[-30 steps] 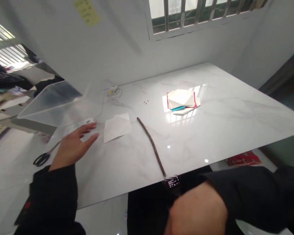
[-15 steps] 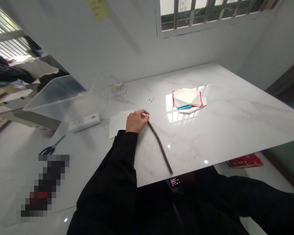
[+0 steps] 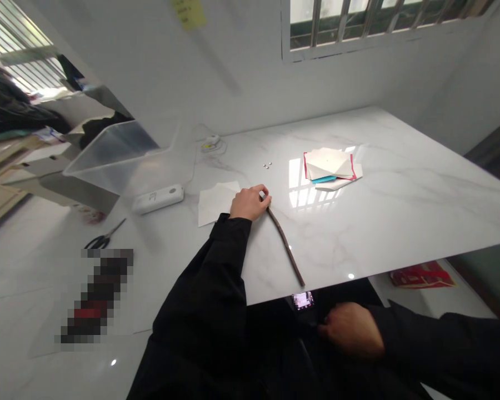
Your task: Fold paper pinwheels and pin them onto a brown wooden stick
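A white paper sheet lies beside the left hand, whose closed fingertips pinch the far end of a thin brown wooden stick, seemingly to steady it; the stick slants toward the half-curled right hand, contents unclear.

A pale wall spans the top centre, with a barred window at upper right; light patches gleam on the white marbled table right of centre.
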`<state>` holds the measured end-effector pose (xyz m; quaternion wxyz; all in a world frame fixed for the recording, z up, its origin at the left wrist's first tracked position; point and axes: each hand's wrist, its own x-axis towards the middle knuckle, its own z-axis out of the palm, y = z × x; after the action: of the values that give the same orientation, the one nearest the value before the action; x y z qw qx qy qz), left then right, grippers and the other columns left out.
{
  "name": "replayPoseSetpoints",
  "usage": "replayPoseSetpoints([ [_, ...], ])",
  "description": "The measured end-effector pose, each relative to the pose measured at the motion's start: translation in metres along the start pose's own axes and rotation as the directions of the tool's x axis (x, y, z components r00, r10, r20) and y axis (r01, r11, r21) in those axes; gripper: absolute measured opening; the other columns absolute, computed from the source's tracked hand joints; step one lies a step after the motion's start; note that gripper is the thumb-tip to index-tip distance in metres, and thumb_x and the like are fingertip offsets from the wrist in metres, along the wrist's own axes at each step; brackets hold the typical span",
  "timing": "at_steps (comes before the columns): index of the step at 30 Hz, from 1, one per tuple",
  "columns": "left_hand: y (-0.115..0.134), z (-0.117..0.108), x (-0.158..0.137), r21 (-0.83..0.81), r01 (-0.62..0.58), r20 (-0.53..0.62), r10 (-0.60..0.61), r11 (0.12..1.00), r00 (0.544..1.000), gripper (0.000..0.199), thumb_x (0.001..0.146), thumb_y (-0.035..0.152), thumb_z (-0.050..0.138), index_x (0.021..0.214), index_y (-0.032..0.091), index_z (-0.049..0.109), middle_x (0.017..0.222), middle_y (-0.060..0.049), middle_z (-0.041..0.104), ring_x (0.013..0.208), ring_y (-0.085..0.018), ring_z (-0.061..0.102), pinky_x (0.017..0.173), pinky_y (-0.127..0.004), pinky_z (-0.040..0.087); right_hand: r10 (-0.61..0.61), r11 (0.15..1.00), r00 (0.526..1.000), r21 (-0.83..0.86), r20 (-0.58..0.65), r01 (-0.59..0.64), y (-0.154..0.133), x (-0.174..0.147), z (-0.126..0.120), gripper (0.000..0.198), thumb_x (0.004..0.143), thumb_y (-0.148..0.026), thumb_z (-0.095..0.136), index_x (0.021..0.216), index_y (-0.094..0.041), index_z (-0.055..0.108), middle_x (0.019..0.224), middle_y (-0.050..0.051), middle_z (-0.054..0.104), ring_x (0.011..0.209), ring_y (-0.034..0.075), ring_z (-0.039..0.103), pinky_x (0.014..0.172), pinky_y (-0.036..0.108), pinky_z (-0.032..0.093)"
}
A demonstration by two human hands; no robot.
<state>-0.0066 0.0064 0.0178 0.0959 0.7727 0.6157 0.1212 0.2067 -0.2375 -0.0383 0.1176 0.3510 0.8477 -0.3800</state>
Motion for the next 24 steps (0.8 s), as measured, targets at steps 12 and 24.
replayPoseSetpoints([
  [12,0.012,0.018,0.0,0.041,0.007,-0.064,-0.004,0.999,0.998,0.019,0.094,0.04,0.058,0.1,0.027,0.071,0.096,-0.006,0.077,0.092,-0.026,0.07,0.082,-0.034,0.05,0.015,0.998,0.301,0.033,-0.954,0.057,0.135,0.065,-0.239,0.035,0.099,-0.03,0.049,0.122,-0.016,0.072,0.113,0.013,0.073,0.108,0.025,0.066,0.103,0.042,0.049],
  [24,0.015,0.017,-0.001,-0.047,-0.029,-0.062,0.026,0.998,0.998,0.02,0.094,0.044,0.061,0.102,0.027,0.07,0.095,-0.004,0.076,0.092,-0.024,0.069,0.08,-0.033,0.048,0.192,0.934,0.337,0.067,-0.922,-0.35,0.214,0.08,-0.224,0.059,0.091,-0.036,0.064,0.142,-0.008,0.062,0.144,0.022,0.063,0.135,0.036,0.057,0.117,0.05,0.041],
])
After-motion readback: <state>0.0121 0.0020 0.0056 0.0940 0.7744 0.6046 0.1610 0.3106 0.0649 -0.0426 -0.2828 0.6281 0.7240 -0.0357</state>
